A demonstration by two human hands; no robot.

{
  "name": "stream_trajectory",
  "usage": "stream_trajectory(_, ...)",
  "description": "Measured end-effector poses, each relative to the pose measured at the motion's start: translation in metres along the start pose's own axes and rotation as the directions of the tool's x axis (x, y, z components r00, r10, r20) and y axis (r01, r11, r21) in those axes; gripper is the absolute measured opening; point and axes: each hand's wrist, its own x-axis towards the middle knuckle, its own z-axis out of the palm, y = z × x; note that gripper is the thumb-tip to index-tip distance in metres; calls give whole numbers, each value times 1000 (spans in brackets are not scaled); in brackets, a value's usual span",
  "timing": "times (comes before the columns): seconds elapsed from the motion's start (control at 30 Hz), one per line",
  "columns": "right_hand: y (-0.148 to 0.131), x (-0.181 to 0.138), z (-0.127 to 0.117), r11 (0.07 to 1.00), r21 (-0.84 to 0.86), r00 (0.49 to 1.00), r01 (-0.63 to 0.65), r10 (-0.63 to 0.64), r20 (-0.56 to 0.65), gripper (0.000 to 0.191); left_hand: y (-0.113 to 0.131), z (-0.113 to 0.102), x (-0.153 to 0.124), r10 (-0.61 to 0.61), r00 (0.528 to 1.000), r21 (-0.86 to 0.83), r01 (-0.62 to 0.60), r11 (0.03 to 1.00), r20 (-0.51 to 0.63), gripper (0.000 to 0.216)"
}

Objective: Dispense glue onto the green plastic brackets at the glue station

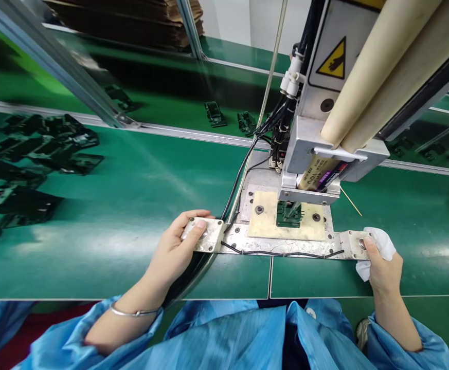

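My left hand (180,242) is closed round the left metal button box (212,235) of a bench machine, thumb on top where its button sits. At the other end, my right hand (386,267) grips a crumpled white tissue (382,242) and rests its thumb on the button of the right button box (357,244). Between them, a small green circuit board (288,218) lies in a cream fixture plate (263,221) under the dispensing head (311,194). Two cream glue cartridges (363,87) are held in the head, one behind the other. My fingers under both boxes are partly hidden.
Dark circuit-board assemblies (35,149) are heaped on the green bench at left. Behind a metal rail, several boards (214,114) lie on a green belt. Black cables (239,185) run past the left box, and a thin wooden stick (351,200) lies right of the machine.
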Motion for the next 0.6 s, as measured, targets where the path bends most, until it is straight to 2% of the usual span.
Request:
stream_trajectory(0.2, 2, -1, 0, 1000, 10, 999, 30, -30, 23, 61, -1, 0, 2, 31, 999, 32, -31, 999, -11, 57)
stream_trajectory(0.43, -5, -4, 1, 996, 26, 996, -86, 86, -14, 65, -2, 1, 1, 51, 999, 24, -51, 998, -4, 58)
stream_trajectory(0.6, -4, -3, 1, 995, 53, 996, -83, 84, -15, 62, -3, -1, 1, 54, 999, 19, -54, 998, 0, 58)
